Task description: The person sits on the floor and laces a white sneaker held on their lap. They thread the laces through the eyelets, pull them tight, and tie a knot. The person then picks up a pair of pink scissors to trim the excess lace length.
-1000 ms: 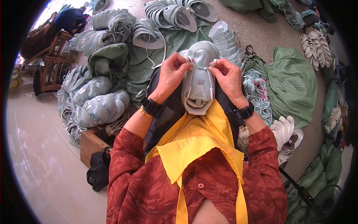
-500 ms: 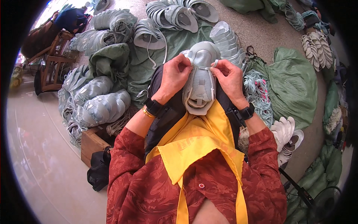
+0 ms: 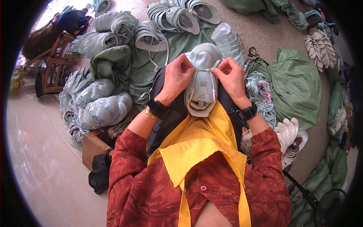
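Note:
A pale grey-green shoe upper (image 3: 201,85) lies over my lap, toe end pointing away from me. Across its front runs a white shoelace (image 3: 203,69), drawn sideways between my two hands. My left hand (image 3: 176,78) pinches the lace at the upper's left edge, thumb against forefinger. On the opposite edge my right hand (image 3: 232,78) is closed in a similar pinch on the lace. Its fingertips touch the upper's side. Further lace hangs loosely along the upper's lower part. A yellow apron (image 3: 200,147) covers my lap below it.
Nested stacks of pale uppers (image 3: 106,108) lie to the left, with more uppers (image 3: 174,19) ahead on green sacking (image 3: 176,45). At right are bundled laces (image 3: 260,96), a green sack (image 3: 295,87) and white uppers (image 3: 289,134). A wooden box (image 3: 94,147) stands by my left elbow.
My right fingers have shifted slightly left and closer to the upper. The small lace loop that stood up by the right fingertips no longer shows. My left hand is nearly still.

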Action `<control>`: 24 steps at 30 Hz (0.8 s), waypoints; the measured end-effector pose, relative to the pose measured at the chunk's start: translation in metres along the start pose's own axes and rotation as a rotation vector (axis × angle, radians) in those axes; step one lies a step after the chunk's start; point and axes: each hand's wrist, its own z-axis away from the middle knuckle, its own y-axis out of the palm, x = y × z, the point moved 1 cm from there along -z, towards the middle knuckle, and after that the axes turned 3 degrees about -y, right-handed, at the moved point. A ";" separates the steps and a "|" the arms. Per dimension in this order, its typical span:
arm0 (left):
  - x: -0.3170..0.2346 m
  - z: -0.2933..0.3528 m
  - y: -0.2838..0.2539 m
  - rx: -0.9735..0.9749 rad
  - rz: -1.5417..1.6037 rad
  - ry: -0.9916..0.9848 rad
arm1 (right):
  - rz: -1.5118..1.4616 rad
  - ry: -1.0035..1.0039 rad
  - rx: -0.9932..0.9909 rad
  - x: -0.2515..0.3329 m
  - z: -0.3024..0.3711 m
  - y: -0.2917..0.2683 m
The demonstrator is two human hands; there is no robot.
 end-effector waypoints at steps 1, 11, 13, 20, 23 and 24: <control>0.002 0.001 0.001 -0.018 -0.018 0.014 | 0.032 -0.015 -0.003 0.003 0.001 -0.001; 0.008 0.006 0.006 -0.017 -0.045 0.127 | 0.050 -0.181 -0.033 0.010 0.007 0.001; 0.009 0.007 0.009 -0.054 -0.055 0.160 | 0.081 -0.206 0.021 0.010 0.007 -0.002; -0.004 0.016 0.017 -0.110 -0.212 0.229 | 0.197 -0.290 0.198 0.026 0.018 -0.008; -0.009 0.016 0.024 -0.091 -0.283 0.178 | 0.324 -0.313 0.202 0.026 0.017 -0.006; -0.010 0.016 0.026 -0.112 -0.300 0.202 | 0.402 -0.363 0.174 0.026 0.017 -0.004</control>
